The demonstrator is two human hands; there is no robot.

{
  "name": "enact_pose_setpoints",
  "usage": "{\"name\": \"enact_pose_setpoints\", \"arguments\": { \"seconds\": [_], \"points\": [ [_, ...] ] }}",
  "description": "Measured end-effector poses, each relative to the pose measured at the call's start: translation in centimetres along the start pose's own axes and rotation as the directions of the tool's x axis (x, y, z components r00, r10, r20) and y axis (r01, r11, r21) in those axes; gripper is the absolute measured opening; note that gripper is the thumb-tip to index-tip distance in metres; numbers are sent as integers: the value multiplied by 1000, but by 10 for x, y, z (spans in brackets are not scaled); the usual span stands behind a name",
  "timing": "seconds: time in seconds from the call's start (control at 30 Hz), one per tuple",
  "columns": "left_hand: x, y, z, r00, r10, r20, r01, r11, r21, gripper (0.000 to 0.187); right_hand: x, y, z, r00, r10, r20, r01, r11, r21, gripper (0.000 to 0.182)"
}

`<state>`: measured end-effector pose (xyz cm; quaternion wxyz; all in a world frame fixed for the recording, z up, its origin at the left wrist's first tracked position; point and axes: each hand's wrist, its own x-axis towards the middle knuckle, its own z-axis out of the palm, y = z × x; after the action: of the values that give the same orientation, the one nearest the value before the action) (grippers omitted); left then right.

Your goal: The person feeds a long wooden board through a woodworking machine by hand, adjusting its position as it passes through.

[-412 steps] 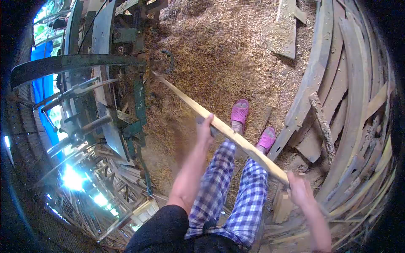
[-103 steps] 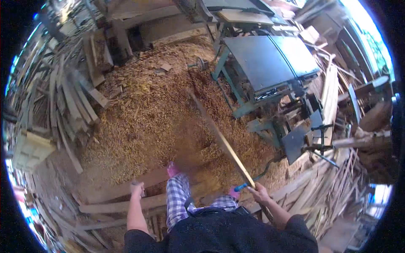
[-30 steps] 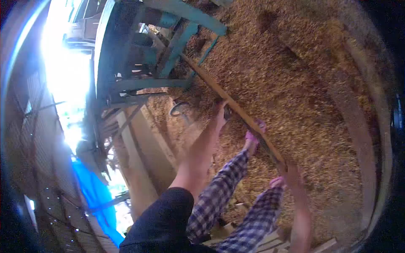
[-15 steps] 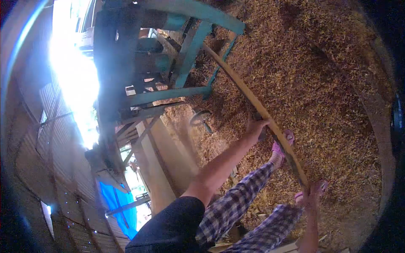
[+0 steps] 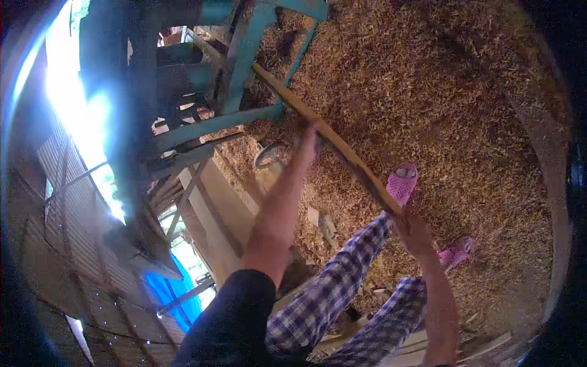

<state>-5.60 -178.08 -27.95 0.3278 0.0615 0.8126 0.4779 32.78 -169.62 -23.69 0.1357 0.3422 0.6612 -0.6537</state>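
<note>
wooden strip [image 5: 351,158]: held slantwise in front of the legs, over the shavings floor [image 5: 483,134]; near end is covered by the right hand [image 5: 416,235], far end is seen against the teal frame [image 5: 220,126], contact there cannot be told.
right hand: closed round the near end, wood gripped.
left hand [image 5: 310,136]: set at the strip, toward the far end; motion-blurred, so whether fingers are wrapped or just laid on cannot be told. grey patch beside it is too smeared to be named.
just changed: left hand has been shifted toward the far end compared with half a second ago; gap between hands is wider, near end is kept in the right hand.
meaning: strip is judged to be steadied from the near end while its length is worked over by the left hand; no release is suggested.
feet: pink sandals [image 5: 402,183] are planted on shavings, one just beside the strip.
legs: checked trousers [image 5: 342,269] are seen below the arms.
</note>
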Motion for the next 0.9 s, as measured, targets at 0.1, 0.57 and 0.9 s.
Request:
{"name": "enact_pose_setpoints", "arguments": {
  "seconds": [0.1,0.57,0.9],
  "points": [
    [-77,14,66,988,-154,23,156,984,-82,45,-57,75,-3,999,24,-40,-20,996,90,37],
    [93,26,-22,994,71,-85,-79,992,-96,35,89,-48,33,962,-138,-234,89,973,-211,31],
    [-132,-22,128,973,-221,-65,195,940,-279,41,-162,135,-11,999,32,30,-16,912,-410,51]
  ]
}}
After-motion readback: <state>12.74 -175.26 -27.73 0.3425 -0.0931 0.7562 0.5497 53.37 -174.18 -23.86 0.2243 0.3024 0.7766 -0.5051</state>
